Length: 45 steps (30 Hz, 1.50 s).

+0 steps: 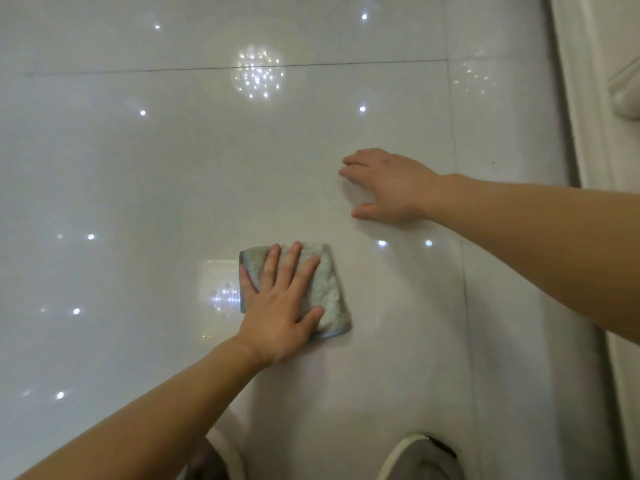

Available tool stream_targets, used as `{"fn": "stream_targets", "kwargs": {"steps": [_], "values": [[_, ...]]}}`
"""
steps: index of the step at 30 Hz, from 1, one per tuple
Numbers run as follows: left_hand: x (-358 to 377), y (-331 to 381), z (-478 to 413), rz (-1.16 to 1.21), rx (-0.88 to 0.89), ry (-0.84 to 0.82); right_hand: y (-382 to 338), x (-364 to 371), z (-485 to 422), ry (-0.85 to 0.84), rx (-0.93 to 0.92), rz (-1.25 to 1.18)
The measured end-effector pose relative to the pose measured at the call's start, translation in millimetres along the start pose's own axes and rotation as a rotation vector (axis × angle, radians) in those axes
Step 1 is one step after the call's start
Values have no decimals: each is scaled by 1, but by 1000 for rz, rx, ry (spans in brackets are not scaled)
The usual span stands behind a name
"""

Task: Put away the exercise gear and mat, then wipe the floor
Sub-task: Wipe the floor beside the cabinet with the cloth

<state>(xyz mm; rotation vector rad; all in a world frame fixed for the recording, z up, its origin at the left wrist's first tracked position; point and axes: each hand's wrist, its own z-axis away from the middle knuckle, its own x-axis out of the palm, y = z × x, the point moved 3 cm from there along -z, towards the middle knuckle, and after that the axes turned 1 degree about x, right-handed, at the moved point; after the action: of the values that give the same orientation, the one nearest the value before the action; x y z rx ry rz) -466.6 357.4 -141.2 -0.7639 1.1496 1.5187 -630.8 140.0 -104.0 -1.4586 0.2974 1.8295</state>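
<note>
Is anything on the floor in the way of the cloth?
Mostly no. The left hand presses flat on the cloth, nothing between them. The floor to its left and ahead looks bare. Only the right hand rests on the floor further ahead to the right.

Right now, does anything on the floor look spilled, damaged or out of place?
Nothing stands out. The glossy white tiled floor shows only light reflections, no spill or crack. The left hand presses the folded pale blue-edged cloth flat; the right hand rests on the floor.
</note>
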Motion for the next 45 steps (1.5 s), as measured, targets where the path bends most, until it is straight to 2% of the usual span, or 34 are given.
{"fn": "stream_targets", "kwargs": {"steps": [6,19,25,30,32,36,45], "values": [[8,65,-22,-43,57,-40,30,-7,42,4,63,-7],[28,198,-54,-40,282,-105,81,0,112,20,325,-81],[32,205,-57,-34,294,-51,87,10,135,-16,397,-84],[33,199,-55,8,285,-16,74,26,167,41,582,-157],[34,198,-55,23,273,7,65,41,185,10,622,-193],[34,198,-55,39,250,11,58,62,206,-59,597,-224],[31,200,-63,16,237,-150,60,53,207,-134,594,-249]]}}
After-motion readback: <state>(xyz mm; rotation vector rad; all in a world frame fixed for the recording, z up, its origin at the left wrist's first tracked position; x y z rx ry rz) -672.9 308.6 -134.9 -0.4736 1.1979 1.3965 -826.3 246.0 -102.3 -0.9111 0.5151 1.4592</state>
